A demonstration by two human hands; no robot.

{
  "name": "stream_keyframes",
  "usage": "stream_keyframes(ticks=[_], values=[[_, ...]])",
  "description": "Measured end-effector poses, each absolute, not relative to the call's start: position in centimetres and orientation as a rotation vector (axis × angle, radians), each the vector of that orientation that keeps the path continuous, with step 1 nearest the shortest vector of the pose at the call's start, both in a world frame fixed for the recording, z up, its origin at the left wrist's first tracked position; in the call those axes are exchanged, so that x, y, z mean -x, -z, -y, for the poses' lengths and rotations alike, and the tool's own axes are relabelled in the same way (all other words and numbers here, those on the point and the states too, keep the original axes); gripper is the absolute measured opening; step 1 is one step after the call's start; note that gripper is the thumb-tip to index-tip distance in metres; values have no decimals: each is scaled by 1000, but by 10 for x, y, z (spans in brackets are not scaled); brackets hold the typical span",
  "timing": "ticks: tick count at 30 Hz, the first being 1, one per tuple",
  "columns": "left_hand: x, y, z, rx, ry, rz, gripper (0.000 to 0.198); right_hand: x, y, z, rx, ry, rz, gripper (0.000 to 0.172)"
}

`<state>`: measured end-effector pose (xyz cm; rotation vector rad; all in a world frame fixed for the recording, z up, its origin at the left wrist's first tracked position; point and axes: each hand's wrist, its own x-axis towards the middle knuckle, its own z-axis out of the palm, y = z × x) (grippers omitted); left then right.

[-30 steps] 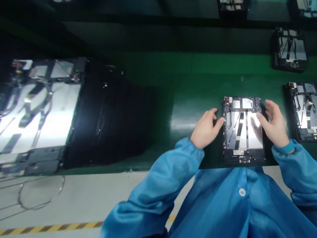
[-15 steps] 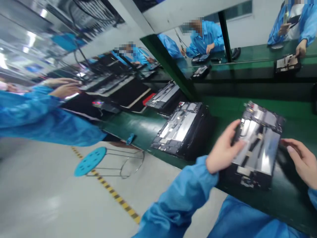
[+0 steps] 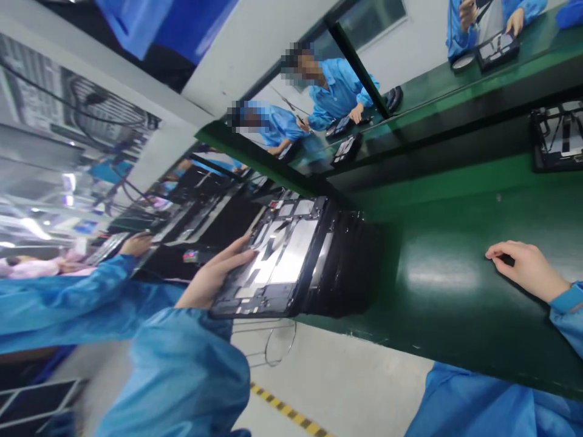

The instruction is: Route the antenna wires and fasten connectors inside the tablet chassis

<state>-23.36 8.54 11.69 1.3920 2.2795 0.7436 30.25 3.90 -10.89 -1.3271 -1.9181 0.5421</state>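
A green bench (image 3: 437, 328) bears a dark stack of devices (image 3: 353, 267). An opened device (image 3: 291, 249), seemingly the one from the previous instant, is no longer between the person's hands right of the stack: it now overlaps the stack's left side, tilted. The carry therefore seems to have reached the stack, though whether the two touch cannot be told. The left hand (image 3: 214, 276), left of the stack, grasps the opened device alone by its left edge; part of that grip is hidden. The right hand (image 3: 523, 267), well right of the stack, is loosely curled, a small gap between thumb and fingers, nothing visible inside. A second device (image 3: 565, 136) sits farther right of the stack, beyond that hand.
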Motion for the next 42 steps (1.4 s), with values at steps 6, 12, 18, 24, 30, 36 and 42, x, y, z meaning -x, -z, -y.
stream_keyframes(ticks=[6,12,18,24,30,36,42], values=[[213,-115,-101,-1491,-536,-2339,43,-303,110,-38,1325,-527,1986,20],[148,-139,-110,-2132,-397,-2336,36,-296,100,-40,1269,-525,1987,16],[-12,-99,-174,-2656,181,-1389,30,-294,93,-40,1440,-563,1927,12],[-173,-13,-238,-2865,232,-1173,47,-293,85,-39,1585,-554,1927,14],[-264,15,-250,-2878,149,-1085,67,-287,76,-49,1673,-627,1977,18],[-273,5,-273,-3108,388,-1023,68,-283,81,-59,1689,-664,1996,24],[-257,13,-293,-3187,350,-1099,78,-278,87,-67,1722,-682,2008,22]])
